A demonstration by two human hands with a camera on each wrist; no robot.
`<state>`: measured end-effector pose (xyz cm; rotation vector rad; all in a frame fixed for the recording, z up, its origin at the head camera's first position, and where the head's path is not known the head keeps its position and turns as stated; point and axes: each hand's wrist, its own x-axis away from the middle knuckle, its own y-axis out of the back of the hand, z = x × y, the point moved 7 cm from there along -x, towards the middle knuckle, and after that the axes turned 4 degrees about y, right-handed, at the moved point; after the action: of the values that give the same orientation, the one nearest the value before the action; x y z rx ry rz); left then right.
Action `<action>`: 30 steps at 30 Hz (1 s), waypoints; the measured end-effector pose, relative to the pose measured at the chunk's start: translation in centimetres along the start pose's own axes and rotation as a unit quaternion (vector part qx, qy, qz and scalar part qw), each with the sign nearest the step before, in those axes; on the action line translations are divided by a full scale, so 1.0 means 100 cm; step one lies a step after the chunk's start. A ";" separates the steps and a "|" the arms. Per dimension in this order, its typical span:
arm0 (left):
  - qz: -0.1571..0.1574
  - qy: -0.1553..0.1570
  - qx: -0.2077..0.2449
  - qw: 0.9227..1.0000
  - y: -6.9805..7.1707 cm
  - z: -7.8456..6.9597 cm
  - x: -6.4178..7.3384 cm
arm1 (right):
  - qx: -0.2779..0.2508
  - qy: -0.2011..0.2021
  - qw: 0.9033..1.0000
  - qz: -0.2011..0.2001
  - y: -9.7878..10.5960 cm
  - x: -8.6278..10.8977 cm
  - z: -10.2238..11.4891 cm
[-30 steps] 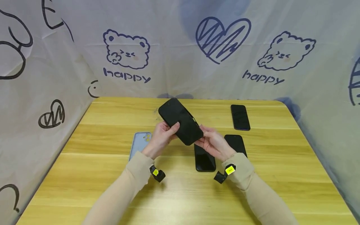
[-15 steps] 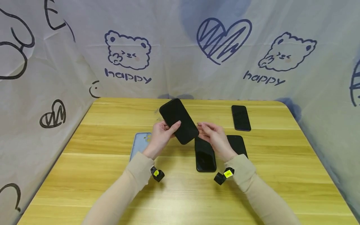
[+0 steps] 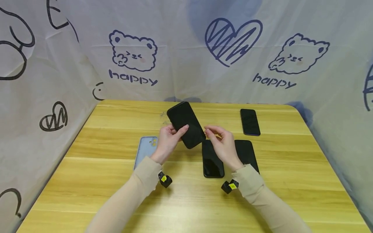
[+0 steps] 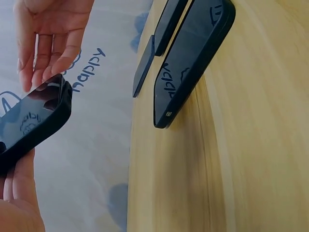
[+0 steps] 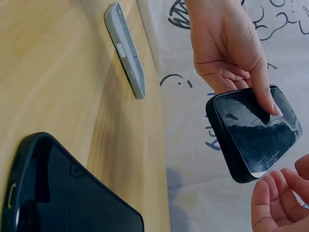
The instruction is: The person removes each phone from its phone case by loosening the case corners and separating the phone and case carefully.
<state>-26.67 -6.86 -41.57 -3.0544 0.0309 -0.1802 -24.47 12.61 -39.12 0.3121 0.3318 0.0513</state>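
In the head view my left hand (image 3: 169, 142) grips a black phone (image 3: 187, 126) in a dark case, tilted above the table, thumb lying across its screen. My right hand (image 3: 224, 145) is at the phone's lower right corner. Its fingers are slightly bent and the thumb stands apart from them. The right wrist view shows those fingertips (image 5: 273, 181) right at the corner of the phone (image 5: 256, 130), where a light spot shows. Below the right hand lies a second black phone (image 3: 213, 165), partly covered by it.
A light blue phone case (image 3: 144, 149) lies left of the left hand, partly behind it. Another black phone (image 3: 248, 153) lies beside the right wrist, and a smaller one (image 3: 250, 122) farther back. All rest on the wooden table (image 3: 186, 207), before a cloth with drawings (image 3: 186, 48).
My right hand has let go of the phone's edge and turned, its fingers now drawn in at the corner. The left hand keeps holding the phone, now tilted more steeply.
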 end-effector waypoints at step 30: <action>0.021 0.006 -0.029 0.999 -0.005 0.006 -0.004 | -0.120 -0.145 0.967 0.171 -0.022 -0.009 -0.016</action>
<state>-26.96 -6.31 -42.21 -3.1075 0.1036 -0.1981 -25.80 10.91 -40.92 0.1298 -0.0234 0.3796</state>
